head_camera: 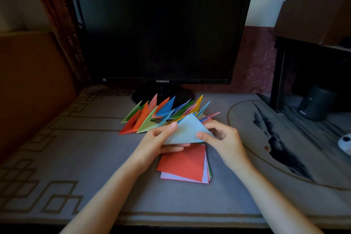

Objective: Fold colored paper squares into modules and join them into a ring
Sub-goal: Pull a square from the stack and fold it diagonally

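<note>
A person at a cloth-covered desk (76, 157) holds a light-blue paper sheet folded into a triangle (187, 131) between both hands, raised just above a stack of unfolded coloured paper squares (184, 163) whose top sheet is red. The left hand (161, 138) pinches the triangle's left sloping edge, thumb on top and fingers underneath. The right hand (224, 138) pinches its lower right corner, thumb on top, the other fingers curled behind the paper. The triangle's long edge runs left to right on the side nearest the person, and its apex points away, toward a fanned row of folded paper modules (161, 114) (green, orange, red, blue, yellow and pink among them). These sit just beyond it, in front of a black flat-screen monitor (161, 30). With a grip on either side of the centre line, the next fold seems to turn on bringing one end of that long edge across to the other. The right hand, sitting at the corner itself, looks better placed to lead. No modules appear joined, so the ring is judged a good way off.
</note>
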`<state>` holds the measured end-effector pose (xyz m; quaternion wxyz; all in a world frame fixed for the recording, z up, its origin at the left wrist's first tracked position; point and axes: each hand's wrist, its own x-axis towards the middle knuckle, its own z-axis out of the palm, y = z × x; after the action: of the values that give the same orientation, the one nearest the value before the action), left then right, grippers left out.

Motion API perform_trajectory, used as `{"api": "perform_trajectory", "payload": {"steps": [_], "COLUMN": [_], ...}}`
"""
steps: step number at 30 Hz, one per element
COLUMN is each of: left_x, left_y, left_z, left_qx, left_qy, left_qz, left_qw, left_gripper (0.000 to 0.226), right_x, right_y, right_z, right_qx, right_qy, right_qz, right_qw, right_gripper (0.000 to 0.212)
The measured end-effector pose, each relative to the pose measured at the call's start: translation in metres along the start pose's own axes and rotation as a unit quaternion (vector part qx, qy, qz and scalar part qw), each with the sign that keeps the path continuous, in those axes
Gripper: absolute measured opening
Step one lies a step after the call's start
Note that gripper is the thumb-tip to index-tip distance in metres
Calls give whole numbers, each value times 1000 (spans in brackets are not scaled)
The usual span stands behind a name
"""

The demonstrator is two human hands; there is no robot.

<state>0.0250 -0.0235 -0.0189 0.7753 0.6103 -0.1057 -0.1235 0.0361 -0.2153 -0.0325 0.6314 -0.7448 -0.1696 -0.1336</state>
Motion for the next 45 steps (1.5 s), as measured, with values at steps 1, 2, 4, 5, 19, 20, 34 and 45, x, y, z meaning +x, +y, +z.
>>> {"api": "perform_trajectory", "payload": {"steps": [1,2,4,5,19,20,34,45], "left_x": [-1,-1,-1,0,4,5,1,5], "left_y": [-1,-1,-3,-4,-8,-8,1,-10], "left_z": [0,0,0,0,0,0,-3,2], "left_qx": [10,18,45,71,162,149,-17,69], "left_qy": [-5,-7,0,13,70,70,5,56], "left_qz": [7,12,21,26,88,84,44,63], "left_qw": [1000,1000,999,997,980,983,999,994], "left_gripper": [43,39,35,34,26,28,43,37], "right_x": [-1,-1,-1,-1,-1,-1,2,0], "right_y": [-1,-1,-2,-3,0,1,-4,-5], "right_z": [1,1,3,4,7,7,-3,11], "right_qx": [11,24,41,48,34,29,65,94], "right_qy": [-3,-5,-5,-8,-74,-70,-17,-33], "right_qz": [5,9,13,17,89,88,84,79], "right_qw": [1000,1000,999,999,993,993,994,992], "right_gripper": [19,24,36,39,28,24,17,16]}}
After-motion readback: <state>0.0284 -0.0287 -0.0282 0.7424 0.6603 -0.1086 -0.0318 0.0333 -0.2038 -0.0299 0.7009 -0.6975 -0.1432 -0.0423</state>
